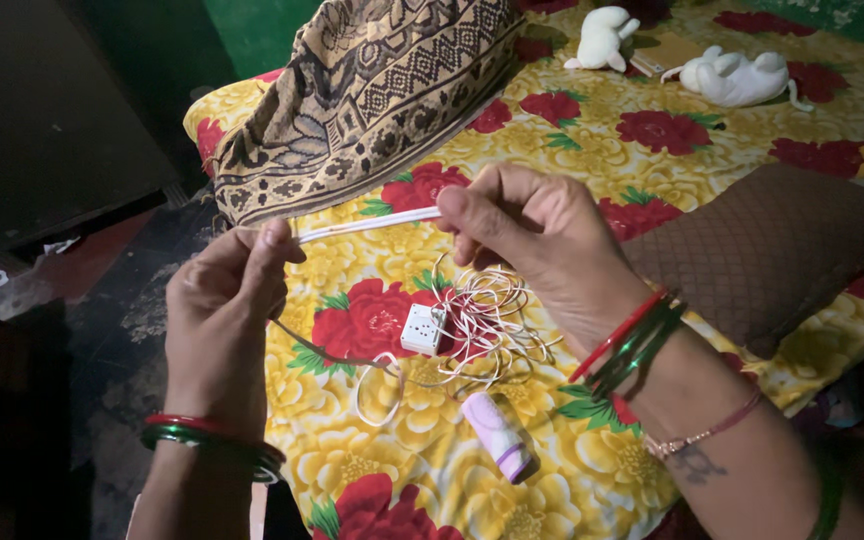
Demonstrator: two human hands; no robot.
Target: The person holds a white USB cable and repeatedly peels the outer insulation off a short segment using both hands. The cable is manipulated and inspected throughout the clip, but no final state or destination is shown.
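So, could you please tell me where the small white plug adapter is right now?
In the head view, the white plug adapter lies on the floral bedsheet near the middle, below the right hand, beside the tangle of thin wires.

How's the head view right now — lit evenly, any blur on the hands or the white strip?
Head view: light falls on the floral bedsheet, while the floor and cabinet at left are nearly black. Left hand and right hand look slightly soft but readable; the white strip between them is sharp enough. No glare.
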